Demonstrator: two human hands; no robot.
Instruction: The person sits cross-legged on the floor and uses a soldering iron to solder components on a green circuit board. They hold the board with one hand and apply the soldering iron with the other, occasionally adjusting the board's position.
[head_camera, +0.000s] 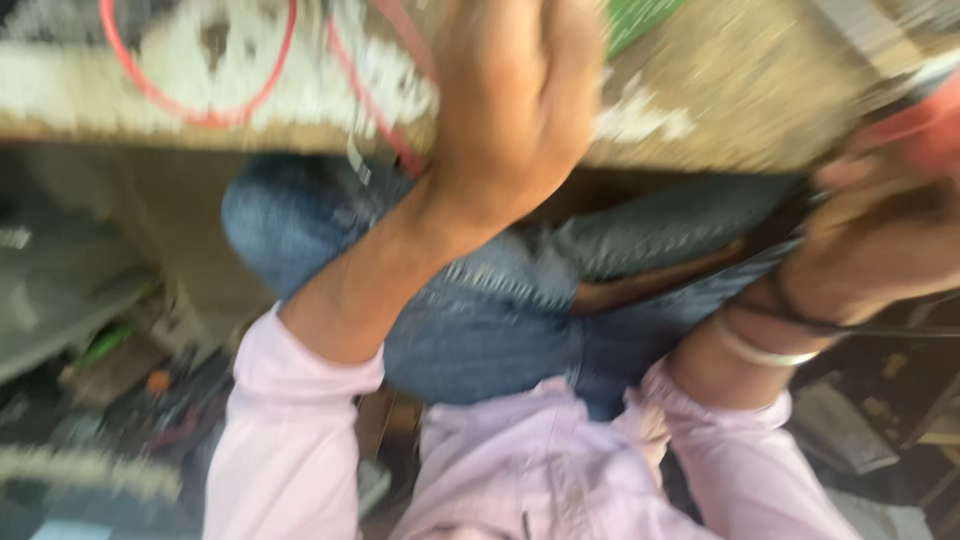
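Left hand (515, 105) is being held curled at top center over red wire (370, 105) on workbench (760, 110); grip unclear. Right hand (890, 235), blurred at right edge, is being closed around red object (925, 130).

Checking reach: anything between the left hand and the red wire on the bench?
Nothing visible. The left hand lies over the bench edge, right beside the red wire; motion blur hides whether they touch. The right hand is far off, at the frame's edge.

Counts, through heavy blur

Two hands, left (515, 100) and right (880, 235); one bench (740, 90); one red wire (200, 110) looped on it; one bangle (765, 350); two pink sleeves (285, 440).
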